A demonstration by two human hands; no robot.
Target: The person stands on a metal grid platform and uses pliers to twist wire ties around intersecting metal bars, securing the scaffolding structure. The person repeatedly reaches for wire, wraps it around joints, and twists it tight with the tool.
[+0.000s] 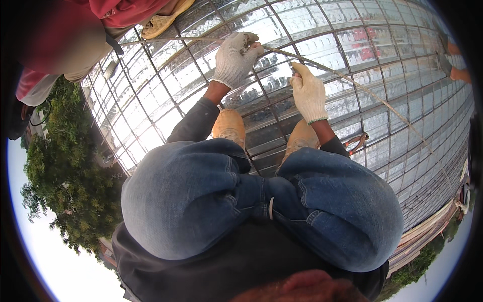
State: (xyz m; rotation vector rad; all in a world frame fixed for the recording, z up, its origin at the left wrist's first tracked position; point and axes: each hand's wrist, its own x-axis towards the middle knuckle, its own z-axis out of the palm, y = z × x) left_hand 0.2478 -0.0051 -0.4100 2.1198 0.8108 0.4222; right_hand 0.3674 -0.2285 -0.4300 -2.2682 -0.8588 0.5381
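Note:
My left hand (236, 59), in a white knit glove, is closed with its fingertips at a long thin tan strip (322, 66). The strip runs across the steel bar grid from the upper left, past this hand, and bends down to the right. My right hand (308, 93), gloved too, is just below the strip, apart from it. Its index finger points forward and the other fingers curl in; a small dark bit shows by the fingertips, too small to name. Under both hands lies the grid of dark bars (265, 93) over shiny ribbed metal sheeting (274, 113).
My tan boots (229, 128) stand on the grid between my bent knees. A red-handled tool (357, 143) lies by my right forearm. Another person in red (128, 12), with a tan shoe (160, 24), is close at the upper left. More feet (446, 65) show at the far right. Trees (65, 161) rise beyond the left edge.

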